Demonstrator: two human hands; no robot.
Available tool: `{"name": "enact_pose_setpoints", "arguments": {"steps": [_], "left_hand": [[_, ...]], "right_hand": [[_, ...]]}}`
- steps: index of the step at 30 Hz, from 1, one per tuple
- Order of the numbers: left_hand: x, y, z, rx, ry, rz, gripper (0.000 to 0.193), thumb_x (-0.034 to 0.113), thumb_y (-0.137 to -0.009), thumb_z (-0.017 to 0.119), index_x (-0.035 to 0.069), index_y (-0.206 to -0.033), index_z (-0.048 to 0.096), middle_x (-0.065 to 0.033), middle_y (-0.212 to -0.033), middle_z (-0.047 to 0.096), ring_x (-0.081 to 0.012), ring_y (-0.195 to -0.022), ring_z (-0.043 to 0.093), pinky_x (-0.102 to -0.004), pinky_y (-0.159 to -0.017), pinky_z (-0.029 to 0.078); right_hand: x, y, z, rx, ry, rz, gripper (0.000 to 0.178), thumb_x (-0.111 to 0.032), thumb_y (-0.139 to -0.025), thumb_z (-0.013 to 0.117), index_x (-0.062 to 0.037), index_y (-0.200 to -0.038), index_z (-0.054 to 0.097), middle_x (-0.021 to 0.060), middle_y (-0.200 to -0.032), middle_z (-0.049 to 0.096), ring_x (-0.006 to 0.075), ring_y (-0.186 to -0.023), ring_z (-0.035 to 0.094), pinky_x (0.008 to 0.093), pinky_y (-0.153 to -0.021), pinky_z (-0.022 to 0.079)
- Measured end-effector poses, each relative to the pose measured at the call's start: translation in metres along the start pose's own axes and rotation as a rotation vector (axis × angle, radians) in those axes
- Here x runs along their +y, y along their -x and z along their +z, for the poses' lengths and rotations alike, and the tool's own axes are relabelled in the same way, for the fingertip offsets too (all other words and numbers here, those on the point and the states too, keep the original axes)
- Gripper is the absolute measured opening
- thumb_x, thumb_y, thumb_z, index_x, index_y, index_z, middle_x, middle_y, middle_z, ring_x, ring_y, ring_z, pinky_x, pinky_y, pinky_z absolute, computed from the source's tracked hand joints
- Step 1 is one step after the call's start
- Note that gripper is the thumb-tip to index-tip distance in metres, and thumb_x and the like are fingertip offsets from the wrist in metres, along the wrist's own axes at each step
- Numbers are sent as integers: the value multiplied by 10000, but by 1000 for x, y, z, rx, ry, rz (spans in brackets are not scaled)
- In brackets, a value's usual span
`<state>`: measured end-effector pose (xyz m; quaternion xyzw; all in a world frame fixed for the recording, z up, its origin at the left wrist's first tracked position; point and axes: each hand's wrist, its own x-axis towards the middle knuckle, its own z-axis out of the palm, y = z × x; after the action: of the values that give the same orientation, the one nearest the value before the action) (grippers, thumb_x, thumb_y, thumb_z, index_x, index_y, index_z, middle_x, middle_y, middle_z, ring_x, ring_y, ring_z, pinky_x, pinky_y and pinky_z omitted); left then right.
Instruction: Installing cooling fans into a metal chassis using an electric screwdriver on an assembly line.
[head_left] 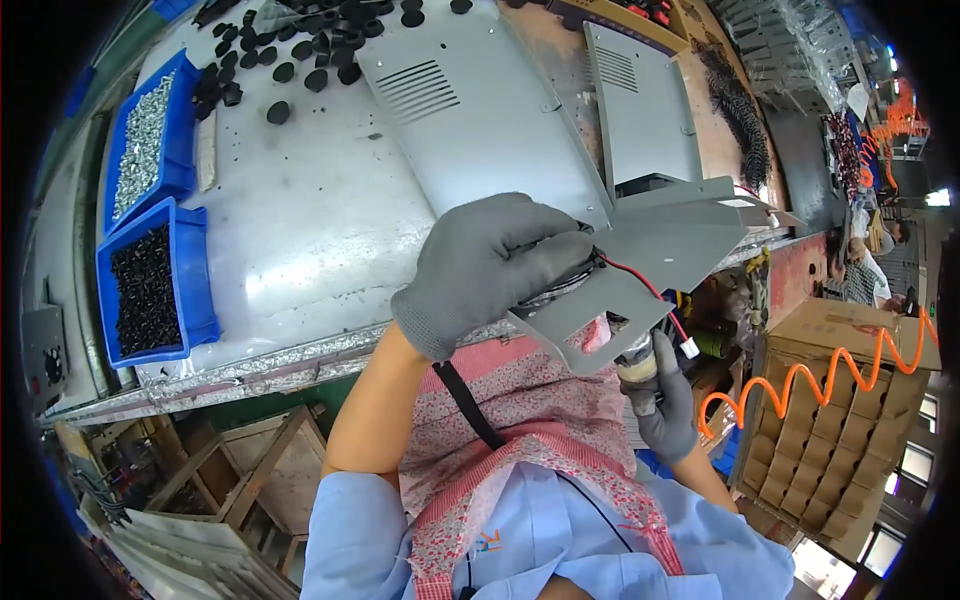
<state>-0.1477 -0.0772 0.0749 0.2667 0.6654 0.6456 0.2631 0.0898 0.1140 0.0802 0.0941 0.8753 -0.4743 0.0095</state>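
Note:
My left hand (495,265), in a grey knit glove, is closed over a dark part (560,285) against a bent grey sheet-metal panel (665,240). The glove hides most of that part; red and black wires (645,280) run from it to a white connector (689,347). Below the panel's cut-out edge, my right hand (668,405), gloved too, wraps round a cylindrical, tape-wrapped tool (637,365). The panel hides the tool's upper end. The panel is tilted over the table's front edge.
Two flat grey vented panels (480,120) (645,110) lie on the table. Blue bins of silver screws (145,140) and black screws (148,290) stand left. Black round caps (318,80) are scattered behind. An orange coiled hose (825,385) hangs right, before a divided carton (830,430).

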Motion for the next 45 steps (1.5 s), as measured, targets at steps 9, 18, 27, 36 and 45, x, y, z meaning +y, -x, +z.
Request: {"name": "enact_pose_setpoints", "arguments": {"steps": [9, 18, 27, 36, 45], "left_hand": [[0, -2, -4, -59, 214, -111, 290, 217, -896, 647, -38, -1030, 677, -61, -897, 677, -112, -794, 596, -259, -726, 486], [9, -1, -6, -83, -10, -15, 333, 202, -900, 640, -40, -1128, 645, -69, -970, 674, -114, -846, 607, -254, -759, 500], [-24, 0, -23, 235, 393, 76, 387, 291, -950, 531, -18, -1174, 590, -52, -967, 623, -139, -849, 585, -255, -733, 491], [-27, 91, -2, 401, 1005, -238, 388, 240, -989, 477, -16, -1280, 472, -101, -1116, 533, -154, -891, 570, -214, -649, 453], [-38, 111, 14, 118, 1102, -224, 252, 330, -975, 513, 89, -1045, 537, 24, -655, 503, -69, -415, 331, -189, -339, 247]], "right_hand": [[-60, -16, -24, -156, -383, 321, 676, -483, -979, 419, -2, -1440, 302, 111, -1007, 586, 149, -794, 569, 284, -712, 475], [-51, -12, -17, -163, -774, 314, 794, -578, -918, 460, -19, -1454, 283, 77, -816, 576, 120, -602, 578, 251, -524, 476], [-40, -5, -9, -94, -752, 290, 534, -295, -988, 465, -88, -1459, 321, 63, -808, 547, 107, -576, 519, 259, -502, 459], [-43, 24, 7, -244, -547, 287, 575, -137, -917, 481, -99, -1467, 317, 67, -1083, 583, 104, -870, 562, 255, -754, 476], [-45, 16, 39, -279, -498, 69, 596, -180, -921, 546, -92, -1465, 320, 83, -1098, 608, 122, -949, 574, 277, -872, 462]]}}
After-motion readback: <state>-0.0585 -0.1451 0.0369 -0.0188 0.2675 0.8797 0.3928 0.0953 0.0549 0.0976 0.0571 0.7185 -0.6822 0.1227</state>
